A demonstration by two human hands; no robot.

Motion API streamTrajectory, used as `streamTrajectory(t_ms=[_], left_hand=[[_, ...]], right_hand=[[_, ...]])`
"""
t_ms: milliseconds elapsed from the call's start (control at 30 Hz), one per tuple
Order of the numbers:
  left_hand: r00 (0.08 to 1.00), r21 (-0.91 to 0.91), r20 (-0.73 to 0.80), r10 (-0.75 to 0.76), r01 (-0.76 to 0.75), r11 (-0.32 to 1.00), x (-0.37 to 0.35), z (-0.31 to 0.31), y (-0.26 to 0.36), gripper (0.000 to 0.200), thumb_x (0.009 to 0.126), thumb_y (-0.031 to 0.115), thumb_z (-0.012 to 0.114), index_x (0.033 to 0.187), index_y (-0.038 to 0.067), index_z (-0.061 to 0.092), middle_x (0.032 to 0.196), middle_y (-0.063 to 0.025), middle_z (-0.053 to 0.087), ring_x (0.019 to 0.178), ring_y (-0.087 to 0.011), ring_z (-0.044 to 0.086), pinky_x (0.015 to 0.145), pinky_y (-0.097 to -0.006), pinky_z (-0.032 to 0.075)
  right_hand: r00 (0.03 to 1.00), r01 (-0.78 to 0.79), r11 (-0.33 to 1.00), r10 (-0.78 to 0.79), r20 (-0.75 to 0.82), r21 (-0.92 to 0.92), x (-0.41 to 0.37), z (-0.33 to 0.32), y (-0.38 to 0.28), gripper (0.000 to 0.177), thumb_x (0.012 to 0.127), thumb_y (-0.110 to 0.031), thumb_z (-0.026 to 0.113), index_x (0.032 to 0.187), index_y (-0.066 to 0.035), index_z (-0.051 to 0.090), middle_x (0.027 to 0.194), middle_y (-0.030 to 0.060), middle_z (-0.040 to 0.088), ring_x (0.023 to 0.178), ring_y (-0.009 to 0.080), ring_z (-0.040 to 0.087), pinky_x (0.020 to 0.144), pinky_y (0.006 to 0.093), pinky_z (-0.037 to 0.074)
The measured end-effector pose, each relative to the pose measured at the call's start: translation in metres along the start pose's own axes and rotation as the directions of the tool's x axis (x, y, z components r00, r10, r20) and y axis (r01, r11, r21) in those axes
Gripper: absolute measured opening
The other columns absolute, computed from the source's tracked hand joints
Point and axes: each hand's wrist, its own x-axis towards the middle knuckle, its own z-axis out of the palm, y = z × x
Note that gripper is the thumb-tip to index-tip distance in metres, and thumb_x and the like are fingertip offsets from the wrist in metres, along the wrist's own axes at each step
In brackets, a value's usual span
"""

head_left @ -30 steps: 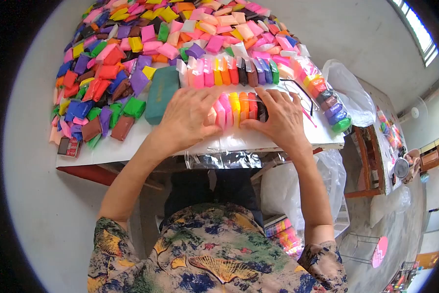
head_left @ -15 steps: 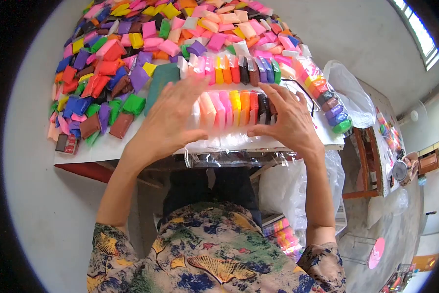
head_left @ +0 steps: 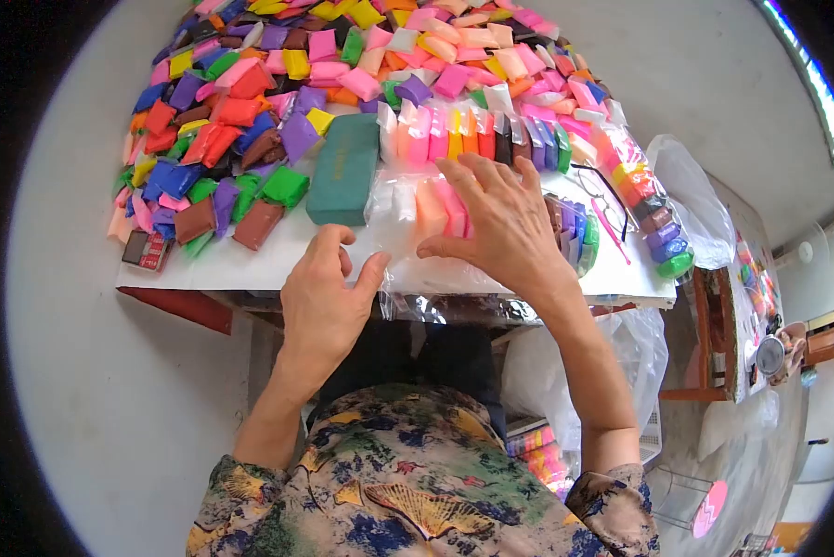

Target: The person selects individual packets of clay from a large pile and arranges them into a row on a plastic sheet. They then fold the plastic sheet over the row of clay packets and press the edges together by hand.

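Note:
A row of coloured soft packets (head_left: 442,208) lies in a clear plastic bag near the table's front edge. My right hand (head_left: 498,223) rests over the middle of this row with its fingers spread, hiding several packets. Purple and green ones (head_left: 582,237) show past its wrist side. My left hand (head_left: 329,295) is off the bag's left end, thumb apart from the bent fingers and nothing visible between them. Just above it is a dark green case (head_left: 344,172). Behind the bagged row stands a second row of packets (head_left: 468,137), similarly coloured.
A big heap of loose coloured packets (head_left: 250,111) covers the table's back and left. Eyeglasses (head_left: 607,200) and a pink stick (head_left: 612,234) lie at the right, beside another bagged row (head_left: 653,209). A small dark-and-red box (head_left: 148,251) sits at the front left corner.
My left hand has drawn back from the bag toward the table's front edge, uncovering the green case. My right hand has shifted left over the row. The view has moved slightly.

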Motion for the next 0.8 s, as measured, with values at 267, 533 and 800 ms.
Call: streamTrajectory(t_ms=[267, 533, 800], left_hand=[[0.998, -0.082, 0.051, -0.03, 0.034, 0.996, 0.008, 0.011, 0.007, 0.026, 0.088, 0.023, 0.07, 0.102, 0.002, 0.064, 0.07, -0.012, 0.06, 0.065, -0.0305, 0.061, 0.062, -0.0427, 0.046], [0.998, -0.15, 0.061, -0.007, 0.016, 0.989, 0.011, 0.013, 0.002, 0.023, 0.089, 0.015, 0.069, 0.105, -0.001, 0.065, 0.068, -0.01, 0.058, 0.06, -0.0198, 0.054, 0.058, -0.0356, 0.043], [0.965, 0.1, -0.127, 0.231, -0.219, 0.971, 0.015, -0.015, 0.004, 0.032, 0.086, 0.016, 0.074, 0.112, 0.001, 0.063, 0.084, -0.0077, 0.058, 0.069, -0.0188, 0.05, 0.065, -0.0338, 0.043]], right_hand=[[0.999, -0.033, 0.999, 0.032, -0.027, -0.023, 0.001, 0.016, -0.005, 0.082, 0.069, -0.053, 0.081, 0.131, -0.006, 0.057, 0.121, 0.0121, 0.062, 0.115, 0.0294, 0.057, 0.106, 0.0542, 0.032], [0.997, -0.056, 0.998, 0.056, -0.048, 0.011, -0.009, -0.012, -0.01, 0.085, 0.065, -0.046, 0.085, 0.136, -0.009, 0.055, 0.131, 0.0119, 0.058, 0.124, 0.0306, 0.054, 0.112, 0.0553, 0.029], [0.955, -0.298, 0.942, 0.291, 0.063, 0.156, -0.078, -0.08, 0.069, 0.092, 0.06, -0.02, 0.091, 0.143, -0.011, 0.051, 0.146, 0.0132, 0.049, 0.134, 0.0343, 0.048, 0.111, 0.0442, 0.041]])
